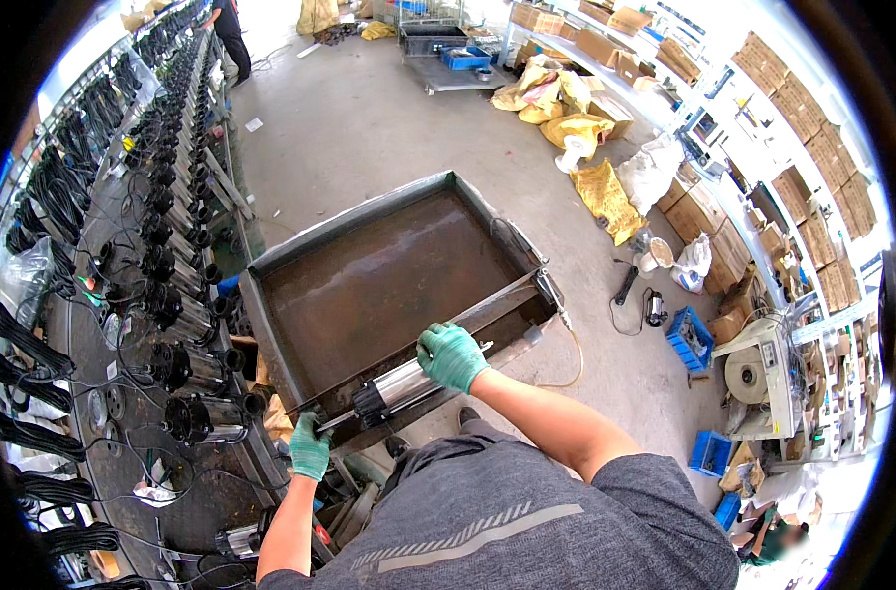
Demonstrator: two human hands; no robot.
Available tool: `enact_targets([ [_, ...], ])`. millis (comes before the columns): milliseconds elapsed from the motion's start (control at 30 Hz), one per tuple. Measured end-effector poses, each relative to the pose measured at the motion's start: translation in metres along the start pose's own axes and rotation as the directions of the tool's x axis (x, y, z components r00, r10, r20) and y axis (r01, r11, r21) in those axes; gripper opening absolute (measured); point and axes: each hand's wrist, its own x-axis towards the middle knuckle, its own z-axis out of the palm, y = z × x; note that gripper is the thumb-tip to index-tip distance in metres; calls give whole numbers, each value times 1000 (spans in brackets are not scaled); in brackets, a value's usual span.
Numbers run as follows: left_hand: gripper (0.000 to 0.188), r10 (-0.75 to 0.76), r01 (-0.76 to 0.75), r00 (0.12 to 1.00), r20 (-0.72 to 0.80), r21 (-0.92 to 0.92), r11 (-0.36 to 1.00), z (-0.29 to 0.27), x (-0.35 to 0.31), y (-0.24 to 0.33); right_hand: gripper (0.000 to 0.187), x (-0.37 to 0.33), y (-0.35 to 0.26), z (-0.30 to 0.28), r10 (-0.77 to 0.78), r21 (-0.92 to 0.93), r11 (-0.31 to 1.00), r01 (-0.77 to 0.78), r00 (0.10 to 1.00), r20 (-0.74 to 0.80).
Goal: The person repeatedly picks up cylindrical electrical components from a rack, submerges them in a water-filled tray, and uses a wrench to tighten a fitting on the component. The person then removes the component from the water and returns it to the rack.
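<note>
Right hand: your fingers wrap the silver pump.
Left hand: your fingers curl closed on a thin rod, pump's eight o'clock.
Tank: your twelve o'clock.

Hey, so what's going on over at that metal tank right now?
A person in a dark grey T-shirt has a silver metal cylinder with a black end over the near side of a rectangular grey metal tank. The green-gloved right hand grips the cylinder; the green-gloved left hand is by the black end, its exact hold unclear. Similar cylinders line the dark bench to the left.
</note>
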Motion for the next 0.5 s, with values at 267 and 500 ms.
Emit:
enact_targets([
  [267,33,-507,244,780,367,569,786,-30,26,69,16,0,-1,-1,-9,1,1000,9,1000,2],
  [500,21,45,-170,985,169,864,474,-11,-6,64,16,1,1,-3,-24,8,1000,24,1000,3],
])
